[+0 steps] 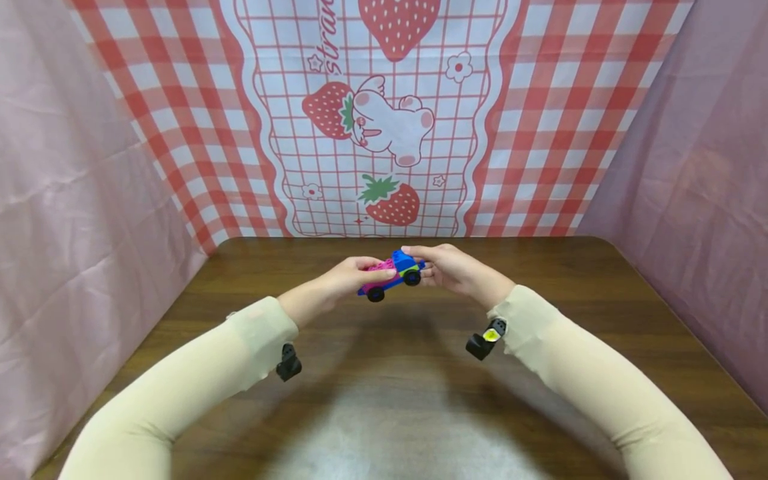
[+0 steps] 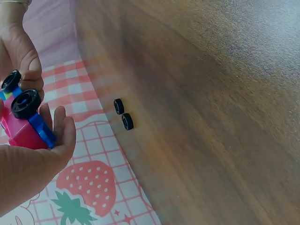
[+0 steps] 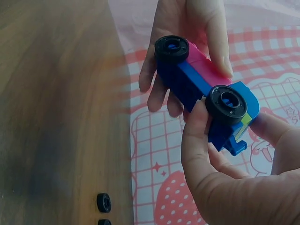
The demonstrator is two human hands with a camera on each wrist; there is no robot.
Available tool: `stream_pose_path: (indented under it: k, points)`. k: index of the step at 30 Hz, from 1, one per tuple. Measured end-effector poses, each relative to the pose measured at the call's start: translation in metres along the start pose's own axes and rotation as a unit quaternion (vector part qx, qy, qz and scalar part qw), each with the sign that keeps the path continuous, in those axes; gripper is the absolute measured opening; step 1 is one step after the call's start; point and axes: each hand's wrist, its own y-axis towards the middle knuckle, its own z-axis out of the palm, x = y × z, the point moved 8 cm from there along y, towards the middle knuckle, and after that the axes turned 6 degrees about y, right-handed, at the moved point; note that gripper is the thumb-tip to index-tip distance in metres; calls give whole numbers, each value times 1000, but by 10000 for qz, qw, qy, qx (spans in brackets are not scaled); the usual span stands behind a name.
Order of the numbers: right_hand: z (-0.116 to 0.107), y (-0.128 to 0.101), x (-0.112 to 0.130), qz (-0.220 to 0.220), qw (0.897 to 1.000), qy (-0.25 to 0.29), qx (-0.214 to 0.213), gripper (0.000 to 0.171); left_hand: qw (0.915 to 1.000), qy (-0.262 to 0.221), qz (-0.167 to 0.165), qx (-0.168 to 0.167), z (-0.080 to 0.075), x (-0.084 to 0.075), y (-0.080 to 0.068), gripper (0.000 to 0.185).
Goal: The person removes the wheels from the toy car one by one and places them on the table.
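- Both sleeved forearms converge above the surface [image 1: 384, 413].
- Left hand [image 1: 348, 279] and right hand [image 1: 453, 268] each grasp the toy car [image 1: 393, 273] with curled fingers [image 3: 197, 124].
- Two loose wheels [image 2: 123, 114] lie at the surface's far edge.

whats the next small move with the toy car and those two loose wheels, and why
Probably the right hand should let go and reach for a loose wheel. Both hands hold the toy car above the table; the left hand could keep it alone, and two black wheels lie at the table's far edge.

We see a staged recording booth: a wooden table [image 1: 540, 267], pink drapes at nine and three o'clock, a strawberry-print cloth [image 1: 384, 113] at twelve.
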Motion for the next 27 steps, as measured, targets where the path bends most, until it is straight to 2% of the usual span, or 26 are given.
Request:
stream_pose_path:
  k: [7,14,20,27]
  points:
    - [1,2,1,98,9999,-23,-134,42,9983,559,169,56,-1,-4,2,43]
    - [-3,5,0,245,9992,4,-322,44,9879,1253,900,174,3,-18,5,40]
    - [-6,7,-1,331,9986,62,-400,44,9773,1722,1234,81,3,-26,8,32]
    - [-7,5,0,242,9990,70,-377,42,9711,1822,1517,270,11,-31,11,27]
